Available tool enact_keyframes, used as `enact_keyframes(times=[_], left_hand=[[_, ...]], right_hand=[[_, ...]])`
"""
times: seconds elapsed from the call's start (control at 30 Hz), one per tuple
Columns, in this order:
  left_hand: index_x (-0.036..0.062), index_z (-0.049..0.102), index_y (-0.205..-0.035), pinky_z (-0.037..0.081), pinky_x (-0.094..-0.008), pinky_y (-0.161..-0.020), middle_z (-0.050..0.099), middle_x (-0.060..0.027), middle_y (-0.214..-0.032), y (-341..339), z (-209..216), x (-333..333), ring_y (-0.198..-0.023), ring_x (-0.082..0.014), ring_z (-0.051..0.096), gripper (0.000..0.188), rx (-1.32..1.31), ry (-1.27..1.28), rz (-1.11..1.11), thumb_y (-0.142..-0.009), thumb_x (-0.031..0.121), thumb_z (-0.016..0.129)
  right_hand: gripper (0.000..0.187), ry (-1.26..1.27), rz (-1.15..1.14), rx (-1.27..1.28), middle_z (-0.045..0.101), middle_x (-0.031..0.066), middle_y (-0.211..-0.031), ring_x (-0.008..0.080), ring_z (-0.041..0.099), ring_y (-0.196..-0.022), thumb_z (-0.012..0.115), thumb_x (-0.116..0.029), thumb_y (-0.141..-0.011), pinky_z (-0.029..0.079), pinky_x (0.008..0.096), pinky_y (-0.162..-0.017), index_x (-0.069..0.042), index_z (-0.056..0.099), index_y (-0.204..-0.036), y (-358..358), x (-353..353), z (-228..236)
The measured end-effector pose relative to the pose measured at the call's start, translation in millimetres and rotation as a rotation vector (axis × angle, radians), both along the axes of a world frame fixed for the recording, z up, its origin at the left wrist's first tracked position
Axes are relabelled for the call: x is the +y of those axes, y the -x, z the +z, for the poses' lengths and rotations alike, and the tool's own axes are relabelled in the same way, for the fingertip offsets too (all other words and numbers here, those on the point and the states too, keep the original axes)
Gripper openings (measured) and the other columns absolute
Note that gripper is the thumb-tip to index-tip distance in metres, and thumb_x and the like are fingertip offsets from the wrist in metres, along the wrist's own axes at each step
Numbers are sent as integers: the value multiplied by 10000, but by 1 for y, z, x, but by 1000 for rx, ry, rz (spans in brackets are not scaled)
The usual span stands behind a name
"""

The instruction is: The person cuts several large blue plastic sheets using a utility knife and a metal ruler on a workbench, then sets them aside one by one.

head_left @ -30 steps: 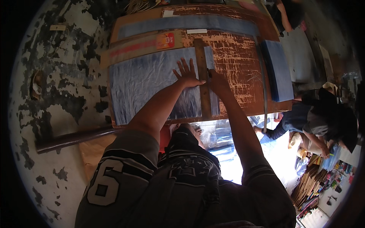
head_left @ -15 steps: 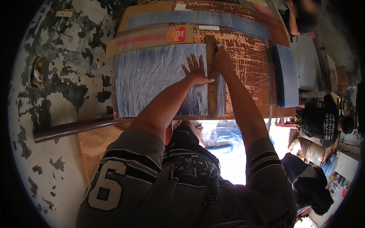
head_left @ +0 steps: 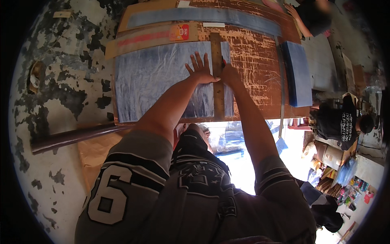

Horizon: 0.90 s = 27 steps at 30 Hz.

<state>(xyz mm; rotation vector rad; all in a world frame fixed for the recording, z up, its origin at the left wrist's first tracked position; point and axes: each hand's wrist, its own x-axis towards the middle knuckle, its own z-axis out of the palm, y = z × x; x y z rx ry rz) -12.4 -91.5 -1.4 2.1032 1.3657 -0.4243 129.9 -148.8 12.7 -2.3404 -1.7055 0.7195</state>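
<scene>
A blue translucent plastic sheet (head_left: 162, 81), possibly a stack, lies on a worn brown work table (head_left: 260, 77). Across its right part runs a long straight wooden ruler (head_left: 218, 93), pointing away from me. My left hand (head_left: 201, 74) presses flat with fingers spread on the sheet, its thumb reaching onto the ruler. Closed around a small red-and-black utility knife (head_left: 224, 62), my right hand (head_left: 230, 75) is at the ruler's right edge. The blade is hidden. A narrow strip of the sheet shows to the right of the ruler.
A blue stack of sheets (head_left: 297, 75) sits at the table's right side. Behind the sheet lie a cardboard strip (head_left: 154, 36) and a long blue strip (head_left: 195, 16). Co-workers (head_left: 335, 124) are on the right; a peeling wall (head_left: 61, 93) stands left.
My right hand with the utility knife has slid toward me along the ruler's right edge. My left hand keeps pressing near the ruler. The whole view has shifted slightly.
</scene>
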Motion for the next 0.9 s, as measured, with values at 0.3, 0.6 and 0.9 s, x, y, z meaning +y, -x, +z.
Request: enact_keyframes(times=[0.3, 0.6, 0.9], left_hand=[[106, -253, -1512, -94, -758, -1032, -378, -280, -1498, 5, -2, 1, -1354, -482, -386, 1371, -12, 10, 8, -725, 727, 681], [94, -276, -1499, -70, -768, -1030, -384, -299, -1484, 4, 1, 1, -1346, -504, -380, 1336, 23, 23, -27, -767, 733, 640], [82, -283, -1493, -62, -781, -1013, -386, -319, -1472, 9, -3, 8, -1335, -518, -385, 1320, 1, 32, -65, -785, 729, 623]], right_hand=[[326, 90, -111, 173, 642, 354, -921, 485, 657, -901, 518, -151, -928, 542, 539, -742, 90, 447, -1135, 34, -156, -4], [230, 204, -126, 170, 671, 264, -829, 449, 674, -801, 495, -119, -925, 538, 525, -699, 47, 514, -1083, 54, -249, 34], [290, 263, 169, 28, 673, 216, -795, 363, 682, -778, 508, -221, -953, 535, 475, -706, -20, 642, -793, 15, -189, 68]])
